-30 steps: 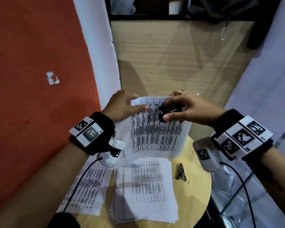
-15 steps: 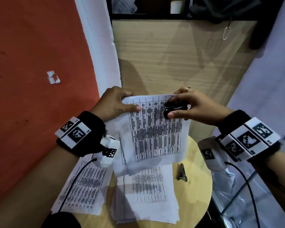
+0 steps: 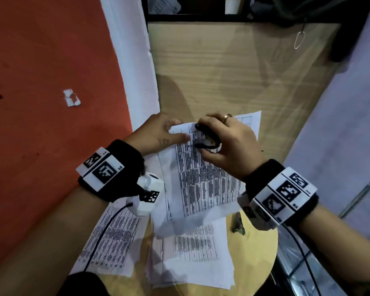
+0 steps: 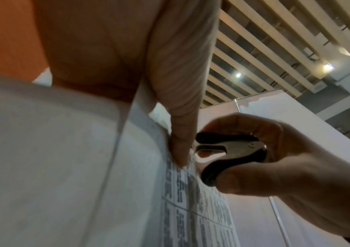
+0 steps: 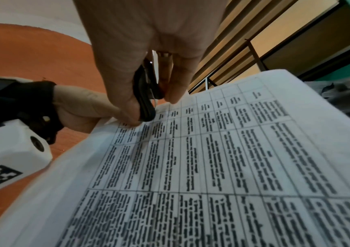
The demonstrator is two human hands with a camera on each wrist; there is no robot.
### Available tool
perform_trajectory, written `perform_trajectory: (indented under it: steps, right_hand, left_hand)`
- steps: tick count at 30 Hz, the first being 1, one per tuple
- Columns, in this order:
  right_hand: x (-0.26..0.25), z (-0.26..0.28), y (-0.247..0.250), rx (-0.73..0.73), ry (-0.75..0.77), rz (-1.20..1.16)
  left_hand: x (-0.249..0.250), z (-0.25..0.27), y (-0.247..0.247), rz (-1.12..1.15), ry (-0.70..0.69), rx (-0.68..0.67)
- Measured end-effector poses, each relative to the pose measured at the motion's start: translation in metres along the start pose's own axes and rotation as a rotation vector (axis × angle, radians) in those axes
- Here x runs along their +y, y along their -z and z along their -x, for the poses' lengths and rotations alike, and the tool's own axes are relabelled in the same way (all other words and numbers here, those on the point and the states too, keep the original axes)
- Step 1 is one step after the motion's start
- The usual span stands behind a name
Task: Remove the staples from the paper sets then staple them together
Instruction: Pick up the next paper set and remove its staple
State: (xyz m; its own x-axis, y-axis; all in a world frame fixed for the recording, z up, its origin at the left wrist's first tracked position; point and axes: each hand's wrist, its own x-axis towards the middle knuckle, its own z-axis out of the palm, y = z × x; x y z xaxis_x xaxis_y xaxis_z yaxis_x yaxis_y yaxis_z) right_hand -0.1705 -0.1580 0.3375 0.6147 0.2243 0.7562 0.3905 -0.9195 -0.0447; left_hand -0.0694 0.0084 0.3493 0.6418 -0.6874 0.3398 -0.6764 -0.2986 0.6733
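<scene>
I hold a printed paper set (image 3: pixel 203 180) up above the round table. My left hand (image 3: pixel 158 135) pinches its top left corner, thumb on the front of the sheet (image 4: pixel 182 150). My right hand (image 3: pixel 226 142) grips a black staple remover (image 3: pixel 207 138) between thumb and fingers, its metal claws (image 4: pixel 209 148) standing apart right beside the left thumb at the corner of the paper set (image 5: pixel 212 150). In the right wrist view the staple remover (image 5: pixel 146 98) sits against the sheet's top edge. The staple itself is not visible.
More printed sheets (image 3: pixel 192 253) lie stacked on the round wooden table (image 3: pixel 256 253), with another sheet (image 3: pixel 109 238) at the left. A small dark stapler (image 3: pixel 238 223) lies right of the stack. A wooden panel (image 3: pixel 233 71) stands behind; an orange wall (image 3: pixel 41 82) is at the left.
The right hand has carried the staple remover leftwards from the sheet's top middle to the corner by the left thumb. The paper set has tilted and the remover's claws now stand apart.
</scene>
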Motion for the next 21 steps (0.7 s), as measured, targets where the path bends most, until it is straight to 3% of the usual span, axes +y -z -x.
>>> perform_trajectory:
  steps: [7,21]
  right_hand:
    - [0.0004,-0.0049,-0.0022,-0.058,0.082,-0.055]
    - [0.0000,-0.0101,-0.0098,-0.014,0.161,0.050]
  left_hand:
    - [0.0041,-0.0006,-0.0013,0.083,-0.001,-0.009]
    - [0.0076,0.0002,-0.0012,0.110,0.063,0.050]
